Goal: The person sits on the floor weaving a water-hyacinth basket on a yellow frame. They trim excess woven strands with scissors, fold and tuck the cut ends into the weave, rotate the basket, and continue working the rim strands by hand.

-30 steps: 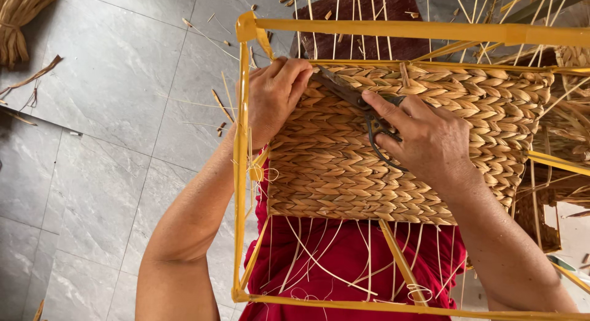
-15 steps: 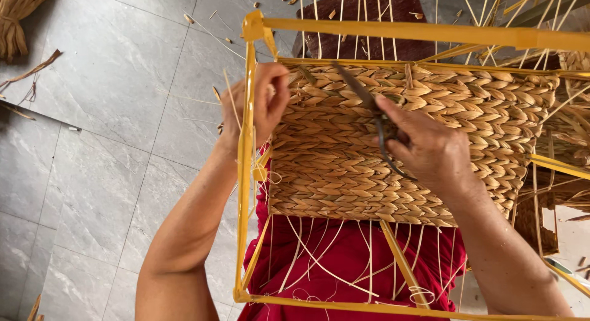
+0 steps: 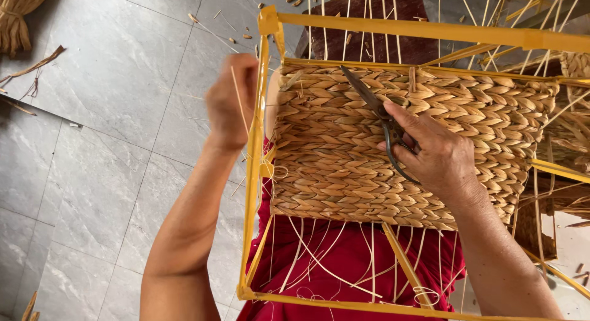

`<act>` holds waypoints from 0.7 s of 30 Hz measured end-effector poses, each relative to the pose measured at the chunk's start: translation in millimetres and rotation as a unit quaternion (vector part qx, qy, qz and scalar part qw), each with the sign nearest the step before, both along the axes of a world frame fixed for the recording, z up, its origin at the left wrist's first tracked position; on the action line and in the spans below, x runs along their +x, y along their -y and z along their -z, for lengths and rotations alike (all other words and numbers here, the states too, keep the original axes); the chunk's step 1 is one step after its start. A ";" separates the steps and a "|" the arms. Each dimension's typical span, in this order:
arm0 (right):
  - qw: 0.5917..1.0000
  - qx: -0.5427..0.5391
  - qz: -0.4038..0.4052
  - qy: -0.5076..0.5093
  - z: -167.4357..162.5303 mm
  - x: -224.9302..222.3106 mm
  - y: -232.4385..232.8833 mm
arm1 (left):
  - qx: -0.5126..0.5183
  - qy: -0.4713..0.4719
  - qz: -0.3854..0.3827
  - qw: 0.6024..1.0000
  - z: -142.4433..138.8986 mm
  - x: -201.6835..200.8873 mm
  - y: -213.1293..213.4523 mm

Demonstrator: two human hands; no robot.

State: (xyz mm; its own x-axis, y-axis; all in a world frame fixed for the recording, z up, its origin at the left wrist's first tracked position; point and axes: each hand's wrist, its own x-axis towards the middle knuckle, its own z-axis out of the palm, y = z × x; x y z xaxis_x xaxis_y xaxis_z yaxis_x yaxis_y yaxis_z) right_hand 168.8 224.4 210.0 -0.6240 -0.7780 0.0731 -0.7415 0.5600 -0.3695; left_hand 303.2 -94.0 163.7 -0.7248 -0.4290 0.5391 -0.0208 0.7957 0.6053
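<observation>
A yellow metal frame (image 3: pixel 255 167) rests across my lap, with a panel of braided straw weave (image 3: pixel 344 167) filling its upper part. My right hand (image 3: pixel 433 152) lies on the weave and grips dark scissors (image 3: pixel 375 106), their blades pointing up and left. My left hand (image 3: pixel 230 99) is outside the frame's left bar, fingers closed around a thin pale strand (image 3: pixel 238 99). Thin cane ribs (image 3: pixel 319 253) run down from the weave over my red clothing (image 3: pixel 344 278).
Grey tiled floor (image 3: pixel 104 124) lies to the left, with a bundle of dried straw (image 3: pixel 18 19) at the top left corner and loose scraps scattered about. More woven material and cane sticks crowd the right edge (image 3: pixel 565 136). A dark wooden piece (image 3: pixel 369 26) sits behind the frame.
My left hand has left the weave's left edge and moved out past the frame bar, pulling a thin strand. My right hand with the scissors stayed on the weave.
</observation>
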 end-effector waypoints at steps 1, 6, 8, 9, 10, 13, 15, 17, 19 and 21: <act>1.000 0.009 0.003 -0.001 -0.4 0.9 -0.2 | -0.003 -0.001 -0.058 0.998 -0.7 6.1 7.2; 0.996 0.054 -0.044 -0.063 -4.5 6.4 4.3 | 0.088 0.008 -0.021 0.996 -8.1 14.2 1.1; 0.990 0.086 -0.058 -0.091 -6.8 6.8 7.4 | 0.188 0.002 0.071 0.980 -9.0 6.1 -17.2; 0.990 0.086 -0.059 -0.092 -8.0 7.4 8.7 | 0.129 0.006 0.074 0.989 -9.3 0.0 -20.5; 0.990 0.085 -0.062 -0.093 -9.2 8.0 10.0 | 0.069 0.010 0.076 0.995 -9.0 -6.3 -22.5; 0.989 0.073 -0.075 -0.104 -12.3 8.5 15.9 | 0.180 0.027 0.069 0.981 -7.3 -16.3 -14.7; 0.987 0.068 -0.093 -0.116 -13.1 7.8 23.7 | 0.262 0.043 0.063 0.962 -6.7 -13.3 -4.6; 0.982 0.071 -0.120 -0.127 -13.6 7.2 33.8 | 0.261 0.065 0.054 0.962 -7.6 -4.6 3.5; 0.981 0.090 -0.130 -0.110 -12.8 7.2 46.7 | 0.254 0.044 0.077 0.963 -9.2 3.0 6.7; 0.978 0.098 -0.141 -0.116 -12.0 7.3 57.9 | 0.244 0.031 0.093 0.965 -10.7 6.5 6.5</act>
State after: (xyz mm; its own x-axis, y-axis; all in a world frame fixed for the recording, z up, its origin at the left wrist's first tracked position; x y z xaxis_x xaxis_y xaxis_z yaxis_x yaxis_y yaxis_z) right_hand 176.0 166.5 222.1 -0.3672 -0.9299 0.0202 -0.9278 0.3646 -0.0793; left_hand 309.7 -100.4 174.4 -0.8379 -0.4806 0.2587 0.0467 0.4091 0.9113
